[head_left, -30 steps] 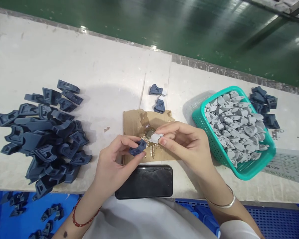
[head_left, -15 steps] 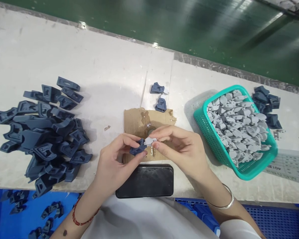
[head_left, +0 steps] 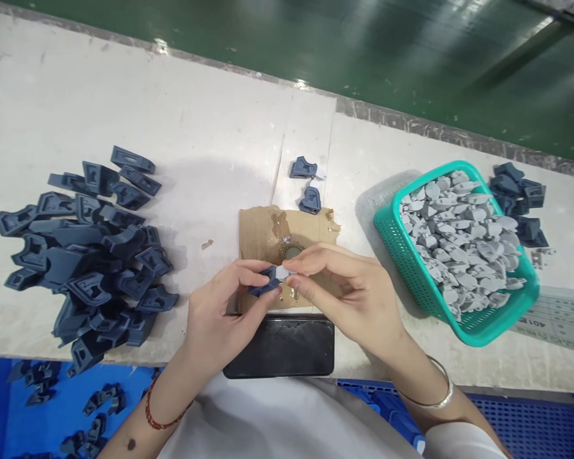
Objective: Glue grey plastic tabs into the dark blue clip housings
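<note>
Between the thumb and fingers of my left hand (head_left: 224,306) is a dark blue moulded plastic part (head_left: 263,282). My right hand (head_left: 351,290) pinches a small light grey plastic piece (head_left: 282,273) against the right end of that part. The two pieces touch; fingertips hide how far they fit together. Beneath both hands lies a torn piece of brown cardboard (head_left: 256,233) with wet, shiny smears and a small round dark object (head_left: 293,251). A black phone (head_left: 280,347) lies just in front of the cardboard, nearest my body.
At left is a heap of blue parts (head_left: 90,255). A green basket (head_left: 399,274) of grey pieces (head_left: 459,236) stands at right, with more blue parts (head_left: 519,194) behind it. Two blue parts with grey pieces (head_left: 306,182) lie beyond the cardboard. Blue bins (head_left: 138,382) sit below the table edge.
The grey piece now sits closer against the blue part, and my right fingers have moved slightly left with it. The camera view has shifted a little.
</note>
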`<state>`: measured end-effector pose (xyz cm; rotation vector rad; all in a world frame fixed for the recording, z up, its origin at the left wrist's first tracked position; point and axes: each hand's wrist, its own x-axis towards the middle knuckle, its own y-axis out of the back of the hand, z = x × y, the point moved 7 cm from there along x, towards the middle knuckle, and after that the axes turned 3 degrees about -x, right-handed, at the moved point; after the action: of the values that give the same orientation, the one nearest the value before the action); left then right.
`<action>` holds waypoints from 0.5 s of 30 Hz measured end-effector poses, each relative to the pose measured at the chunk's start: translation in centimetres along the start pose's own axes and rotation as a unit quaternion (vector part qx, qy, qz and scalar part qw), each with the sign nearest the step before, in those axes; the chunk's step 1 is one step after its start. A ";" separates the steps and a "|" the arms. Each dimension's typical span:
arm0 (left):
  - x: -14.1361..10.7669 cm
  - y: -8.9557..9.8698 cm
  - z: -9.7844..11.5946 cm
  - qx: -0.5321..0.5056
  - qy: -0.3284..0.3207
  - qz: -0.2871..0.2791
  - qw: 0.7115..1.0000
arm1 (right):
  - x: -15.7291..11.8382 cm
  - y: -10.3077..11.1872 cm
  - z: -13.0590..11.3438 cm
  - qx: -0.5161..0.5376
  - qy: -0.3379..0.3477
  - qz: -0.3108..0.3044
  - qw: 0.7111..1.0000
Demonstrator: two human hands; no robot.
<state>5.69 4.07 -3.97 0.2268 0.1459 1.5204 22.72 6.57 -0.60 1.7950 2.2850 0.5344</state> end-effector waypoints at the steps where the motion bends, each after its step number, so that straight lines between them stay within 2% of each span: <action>1: 0.0 0.0 0.0 -0.008 0.009 0.001 1.000 | 0.0 0.0 0.0 -0.005 0.004 0.003 1.000; 5: 0.2 -0.7 -0.4 -0.125 0.086 -0.036 0.988 | -0.1 0.2 -0.8 -0.060 0.072 0.003 0.996; 9: 0.2 -1.8 -0.4 -0.279 0.163 -0.094 0.942 | -0.4 -0.9 -1.7 -0.161 0.165 -0.037 0.972; 12: 0.2 -2.0 -0.3 -0.315 0.185 -0.107 0.925 | -0.4 -1.9 -1.6 -0.193 0.184 -0.056 0.962; 15: 0.3 -2.1 -0.4 -0.323 0.193 -0.116 0.919 | -0.3 -2.2 -1.5 -0.213 0.191 -0.038 0.957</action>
<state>7.69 4.33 -4.81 -0.6040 -0.0250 1.2836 20.26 5.58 -0.10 1.4849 2.2134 1.3426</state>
